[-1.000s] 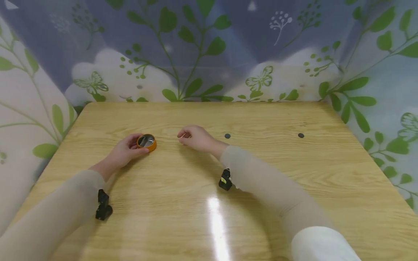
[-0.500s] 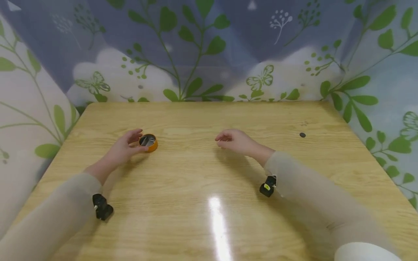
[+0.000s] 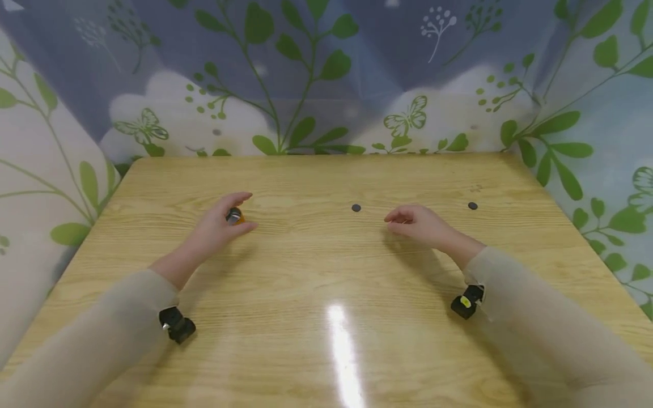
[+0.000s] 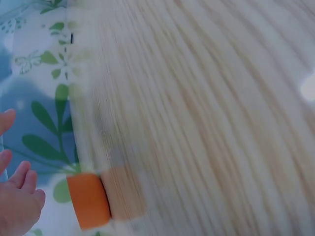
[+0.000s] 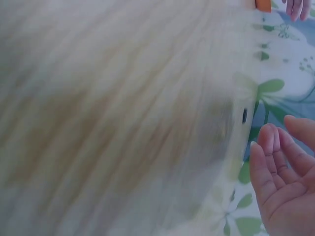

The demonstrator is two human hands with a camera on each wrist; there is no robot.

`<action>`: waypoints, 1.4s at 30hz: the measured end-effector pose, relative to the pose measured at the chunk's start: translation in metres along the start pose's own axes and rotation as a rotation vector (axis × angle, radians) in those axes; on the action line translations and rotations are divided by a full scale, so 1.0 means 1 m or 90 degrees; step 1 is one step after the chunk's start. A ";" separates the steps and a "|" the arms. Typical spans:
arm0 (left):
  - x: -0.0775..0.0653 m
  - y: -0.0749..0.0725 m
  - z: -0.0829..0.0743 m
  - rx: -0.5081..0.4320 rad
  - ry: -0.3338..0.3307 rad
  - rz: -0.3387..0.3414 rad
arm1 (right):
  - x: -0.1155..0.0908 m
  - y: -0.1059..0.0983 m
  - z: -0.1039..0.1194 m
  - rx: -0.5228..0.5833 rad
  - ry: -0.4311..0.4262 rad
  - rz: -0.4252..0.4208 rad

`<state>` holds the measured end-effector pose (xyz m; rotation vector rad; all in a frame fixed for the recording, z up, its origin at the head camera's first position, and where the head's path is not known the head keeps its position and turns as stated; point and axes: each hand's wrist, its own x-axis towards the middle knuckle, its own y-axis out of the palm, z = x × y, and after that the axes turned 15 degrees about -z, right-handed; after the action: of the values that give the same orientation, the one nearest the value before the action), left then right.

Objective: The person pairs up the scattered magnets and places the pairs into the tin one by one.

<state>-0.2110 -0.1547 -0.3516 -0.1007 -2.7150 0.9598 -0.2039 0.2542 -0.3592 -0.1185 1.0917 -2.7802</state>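
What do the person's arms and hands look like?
The sleeves are long and pale beige. A small, blocky black device sits at each cuff; the right one has a yellow-green mark. The left hand and right hand are bare.

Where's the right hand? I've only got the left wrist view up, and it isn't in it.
Observer: In the head view, the right hand sits, left to right, between one dark disc and a second dark disc on the table.
Operator: Holding anything?
Observer: Nothing visible. The right wrist view looks at its palm side, and the fingers are loosely curled.
Operator: I only get the side of the orange object. How does its top look?
Observer: Dark and shiny in the head view, what shows of it; the left hand hides part of it.
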 end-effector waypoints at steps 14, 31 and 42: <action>0.006 0.039 -0.011 -0.114 -0.003 0.053 | -0.023 -0.033 -0.032 -0.038 0.033 -0.022; 0.022 0.085 -0.014 -0.155 -0.095 0.123 | -0.031 -0.065 -0.065 -0.137 0.068 -0.074; 0.035 0.106 -0.033 -0.127 -0.118 0.140 | -0.032 -0.081 -0.081 -0.201 0.081 -0.101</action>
<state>-0.2379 -0.0465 -0.3858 -0.3729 -3.0145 0.7839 -0.1920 0.3726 -0.3640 -0.0672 1.6161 -2.7578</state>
